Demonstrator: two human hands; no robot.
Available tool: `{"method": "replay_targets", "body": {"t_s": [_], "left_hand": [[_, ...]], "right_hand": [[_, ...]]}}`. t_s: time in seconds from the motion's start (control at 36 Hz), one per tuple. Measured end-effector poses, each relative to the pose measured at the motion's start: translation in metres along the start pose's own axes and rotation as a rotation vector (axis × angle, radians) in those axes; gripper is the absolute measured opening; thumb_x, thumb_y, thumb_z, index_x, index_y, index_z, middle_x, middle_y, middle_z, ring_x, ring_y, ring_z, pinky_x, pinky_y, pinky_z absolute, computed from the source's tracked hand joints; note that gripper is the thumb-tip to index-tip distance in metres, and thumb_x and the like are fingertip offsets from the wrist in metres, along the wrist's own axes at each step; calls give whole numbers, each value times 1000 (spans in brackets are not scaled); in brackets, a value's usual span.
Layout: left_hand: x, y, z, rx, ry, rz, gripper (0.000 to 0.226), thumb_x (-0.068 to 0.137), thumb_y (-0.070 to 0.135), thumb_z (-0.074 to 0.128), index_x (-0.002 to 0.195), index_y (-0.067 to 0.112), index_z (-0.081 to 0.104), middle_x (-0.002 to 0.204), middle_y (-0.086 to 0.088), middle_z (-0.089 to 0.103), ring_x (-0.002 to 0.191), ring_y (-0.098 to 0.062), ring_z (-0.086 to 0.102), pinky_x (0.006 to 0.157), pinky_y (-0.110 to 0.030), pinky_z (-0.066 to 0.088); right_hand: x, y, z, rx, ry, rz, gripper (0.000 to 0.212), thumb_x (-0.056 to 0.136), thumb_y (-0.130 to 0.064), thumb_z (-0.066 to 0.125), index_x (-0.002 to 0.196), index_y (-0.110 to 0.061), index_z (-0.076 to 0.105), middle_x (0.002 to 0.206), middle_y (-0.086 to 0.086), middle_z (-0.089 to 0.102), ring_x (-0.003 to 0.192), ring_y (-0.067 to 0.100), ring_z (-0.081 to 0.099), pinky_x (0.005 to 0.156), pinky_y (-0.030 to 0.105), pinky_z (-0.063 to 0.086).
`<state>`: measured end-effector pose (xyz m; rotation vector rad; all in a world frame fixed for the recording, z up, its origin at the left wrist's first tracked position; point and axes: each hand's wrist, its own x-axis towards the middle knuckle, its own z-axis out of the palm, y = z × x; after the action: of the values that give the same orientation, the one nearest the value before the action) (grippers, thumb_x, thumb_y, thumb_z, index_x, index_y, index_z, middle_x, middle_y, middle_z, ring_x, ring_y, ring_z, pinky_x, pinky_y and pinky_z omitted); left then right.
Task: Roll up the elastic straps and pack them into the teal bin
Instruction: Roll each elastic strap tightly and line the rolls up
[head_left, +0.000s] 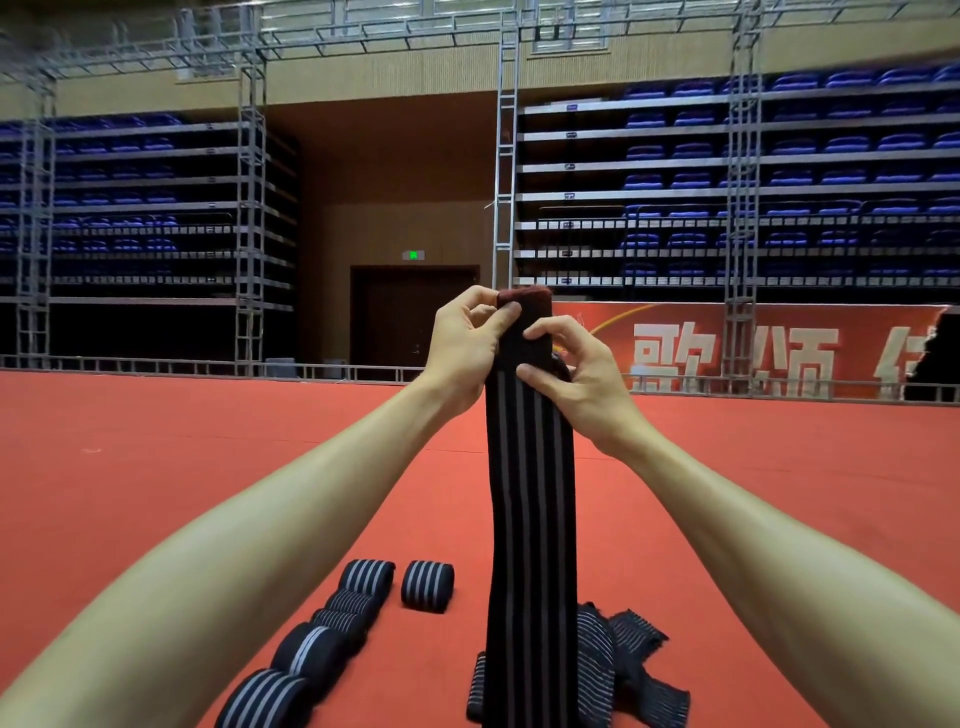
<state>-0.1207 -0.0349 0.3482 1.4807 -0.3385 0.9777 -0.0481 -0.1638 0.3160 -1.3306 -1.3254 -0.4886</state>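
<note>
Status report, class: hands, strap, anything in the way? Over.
Left hand, right hand pinch strap top; strap hangs. Rolled straps on floor. Teal bin not in view.

Foot of hanging strap (530, 519) cut off by bottom edge, nearest roll (265, 699) clipped too, loose straps (597, 654) behind partly hidden, perhaps two.

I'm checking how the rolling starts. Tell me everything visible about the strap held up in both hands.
The black woven elastic strap with grey lengthwise stripes hangs vertically, unrolled. Its top end carries a dark red patch. The left hand pinches that end; the right hand grips its edge below. Its lower part drops past the picture's bottom edge.
</note>
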Motion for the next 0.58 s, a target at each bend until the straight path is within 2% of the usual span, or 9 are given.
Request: {"method": "replay_targets", "body": {"t_s": [0.11,0.19,0.28,0.33,0.44,0.5,0.56,0.58], "left_hand": [[1,0,1,50,12,-22,14,100,10,55,88,11,62,82,-6,64,77,-18,62,75,-36,55],[-3,-7,-2,91,21,-48,2,100,14,55,100,15,53,89,-4,58,78,-11,55,73,-29,48],[-21,-21,-9,52,-100,-135,26,100,14,55,120,21,39,101,-7,59,87,-14,61,76,-32,52],[-38,-33,-13,75,-192,-155,37,100,11,55,126,28,34,106,-7,63,89,-15,66,77,-34,55],[-61,-54,-13,163,-275,-94,61,98,3,53,134,41,23,131,-14,56,111,-26,66,96,-43,54],[-64,-58,-10,190,-245,-14,68,96,3,53,135,49,22,144,-8,45,123,-18,58,105,-42,48],[-62,-59,-8,222,-214,36,74,96,2,53,138,52,19,154,1,32,135,-5,44,113,-35,40],[-61,-59,-7,240,-200,47,76,95,4,54,141,53,18,157,3,28,140,-6,38,116,-38,36]], "right_hand": [[1,2,3,-29,55,-10,30,84,-6,72,100,-29,60,102,-6,63,101,27,62,93,55,49],[3,4,5,-52,103,-6,27,86,-4,71,104,-21,60,103,-3,63,102,23,61,95,51,50],[6,4,3,-70,162,-6,28,86,-3,69,104,-22,58,102,-8,61,101,15,59,97,46,48],[8,4,2,-70,201,-3,29,87,-2,67,104,-23,56,102,-10,59,98,11,57,96,42,48],[11,4,4,-42,273,19,28,89,-1,65,108,-19,54,101,-12,57,90,0,55,91,32,49],[11,5,6,-54,293,15,27,90,-1,65,109,-17,55,101,-12,57,88,-6,53,89,24,47],[10,5,8,-46,312,12,26,90,-2,65,110,-16,55,102,-12,57,88,-8,52,87,16,44],[9,5,10,-37,314,12,26,90,-2,64,111,-15,55,103,-11,58,89,-7,53,86,15,44]]}}
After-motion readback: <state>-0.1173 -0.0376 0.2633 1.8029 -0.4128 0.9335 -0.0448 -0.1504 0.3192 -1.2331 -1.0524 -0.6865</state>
